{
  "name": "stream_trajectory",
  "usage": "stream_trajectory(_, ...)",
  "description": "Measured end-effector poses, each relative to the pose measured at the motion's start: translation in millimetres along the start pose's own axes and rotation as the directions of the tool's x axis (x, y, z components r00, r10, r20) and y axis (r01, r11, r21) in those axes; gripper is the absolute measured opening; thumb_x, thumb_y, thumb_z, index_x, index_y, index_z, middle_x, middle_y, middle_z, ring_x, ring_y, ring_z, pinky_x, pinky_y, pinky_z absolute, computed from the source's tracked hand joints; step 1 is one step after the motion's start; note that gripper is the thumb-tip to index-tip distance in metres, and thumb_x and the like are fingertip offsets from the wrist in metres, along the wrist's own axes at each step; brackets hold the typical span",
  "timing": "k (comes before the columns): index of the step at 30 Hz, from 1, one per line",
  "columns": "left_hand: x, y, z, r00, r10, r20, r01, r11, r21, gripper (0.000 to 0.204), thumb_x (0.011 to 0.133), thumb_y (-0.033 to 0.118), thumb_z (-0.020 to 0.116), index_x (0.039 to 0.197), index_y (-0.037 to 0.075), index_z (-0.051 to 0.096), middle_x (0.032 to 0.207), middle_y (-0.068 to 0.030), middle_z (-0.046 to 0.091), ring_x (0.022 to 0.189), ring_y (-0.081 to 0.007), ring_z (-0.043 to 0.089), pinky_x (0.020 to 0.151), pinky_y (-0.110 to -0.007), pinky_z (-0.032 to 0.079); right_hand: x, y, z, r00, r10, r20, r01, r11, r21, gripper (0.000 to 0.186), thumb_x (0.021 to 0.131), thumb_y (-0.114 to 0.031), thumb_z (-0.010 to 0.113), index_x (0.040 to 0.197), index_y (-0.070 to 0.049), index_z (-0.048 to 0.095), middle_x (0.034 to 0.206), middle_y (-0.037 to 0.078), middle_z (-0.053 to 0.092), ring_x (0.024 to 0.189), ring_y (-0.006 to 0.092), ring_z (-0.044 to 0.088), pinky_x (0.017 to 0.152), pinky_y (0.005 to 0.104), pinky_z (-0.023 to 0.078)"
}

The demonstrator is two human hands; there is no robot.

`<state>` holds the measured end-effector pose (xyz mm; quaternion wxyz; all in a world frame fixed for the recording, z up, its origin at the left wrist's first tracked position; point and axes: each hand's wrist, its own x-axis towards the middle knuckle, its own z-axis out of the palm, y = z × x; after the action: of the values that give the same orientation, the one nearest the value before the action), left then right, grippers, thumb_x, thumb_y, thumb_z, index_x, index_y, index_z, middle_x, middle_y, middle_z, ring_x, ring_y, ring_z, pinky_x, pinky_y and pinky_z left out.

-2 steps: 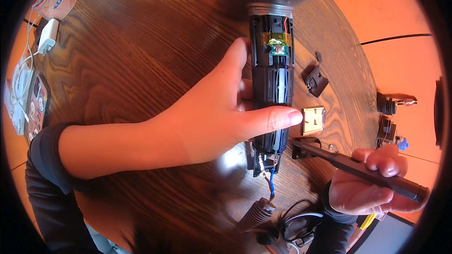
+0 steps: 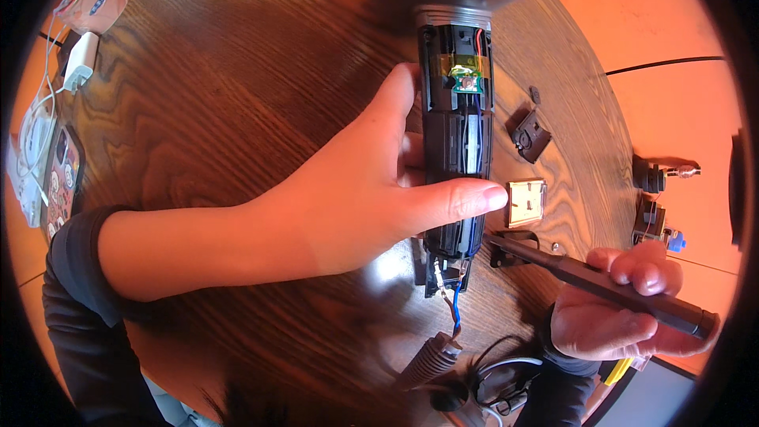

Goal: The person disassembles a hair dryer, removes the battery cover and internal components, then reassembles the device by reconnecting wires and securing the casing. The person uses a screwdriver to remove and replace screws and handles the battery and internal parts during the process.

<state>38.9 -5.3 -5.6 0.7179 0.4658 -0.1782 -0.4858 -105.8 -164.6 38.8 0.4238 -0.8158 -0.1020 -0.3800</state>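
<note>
A hair dryer point(image 2: 457, 142) with a pink and grey head lies with its handle opened, baring black inner parts, a small green circuit board point(image 2: 467, 85) and thin wires. My left hand point(image 2: 371, 182) is wrapped round the handle, its thumb across the front. In my right hand point(image 2: 624, 300) is a dark screwdriver point(image 2: 609, 289), pinched by thumb and fingers. Its tip touches or nearly touches the handle's lower right side, just below my left thumb. Blue and brown wires point(image 2: 456, 308) run from the handle's end to a ribbed grey cable sleeve point(image 2: 429, 360).
On the round wooden table point(image 2: 237, 55), right of the dryer, lie a black plastic piece point(image 2: 530, 137), a yellow square case point(image 2: 526, 203) and a black bracket point(image 2: 510, 249). A phone point(image 2: 66, 174), white charger point(image 2: 81, 62) and cables sit at the left edge. Small devices point(image 2: 650, 217) stand far right.
</note>
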Motion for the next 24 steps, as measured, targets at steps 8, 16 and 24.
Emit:
stream_trajectory(8, 1, -1, -1, 1.000, 0.020, 0.007, -0.020, 1.000, 0.014, 0.070, 0.080, 0.007, 0.064, 0.133, 0.010, 0.018, 0.094, -0.0129, 0.058, 0.086, -0.0229, 0.062, 0.078, -0.038, 0.050, 0, -1, 0, 0.999, 0.031, 0.040, -0.030, 0.999, -0.018, 0.026, 0.084, -0.028, 0.061, 0.096, -0.006, 0.052, 0.083, 0.013, 0.058, 0.072, 0.0242, 0.057, 0.068, 0.0353, 0.052)
stream_trajectory(16, 3, 3, 1, 1.000, -0.009, 0.016, 0.007, 0.990, 0.139, 0.064, 0.082, 0.009, 0.063, 0.128, 0.010, 0.019, 0.097, -0.0099, 0.055, 0.090, -0.0193, 0.059, 0.071, -0.031, 0.050, 24, -18, 0, 0.876, 0.347, 0.335, -0.359, 0.933, -0.026, 0.030, 0.083, -0.030, 0.062, 0.088, 0.000, 0.059, 0.087, 0.019, 0.061, 0.077, 0.0280, 0.061, 0.073, 0.0385, 0.052)
stream_trajectory(24, 11, 1, 2, 0.996, 0.085, -0.015, -0.079, 0.967, 0.244, 0.058, 0.082, 0.016, 0.065, 0.121, 0.009, 0.023, 0.107, -0.0100, 0.046, 0.092, -0.0176, 0.055, 0.062, -0.030, 0.053, 44, -16, 24, 0.918, 0.206, 0.338, -0.349, 0.824, 0.447, 0.022, 0.083, -0.024, 0.057, 0.095, -0.008, 0.064, 0.100, 0.022, 0.060, 0.086, 0.0286, 0.063, 0.077, 0.0331, 0.052)
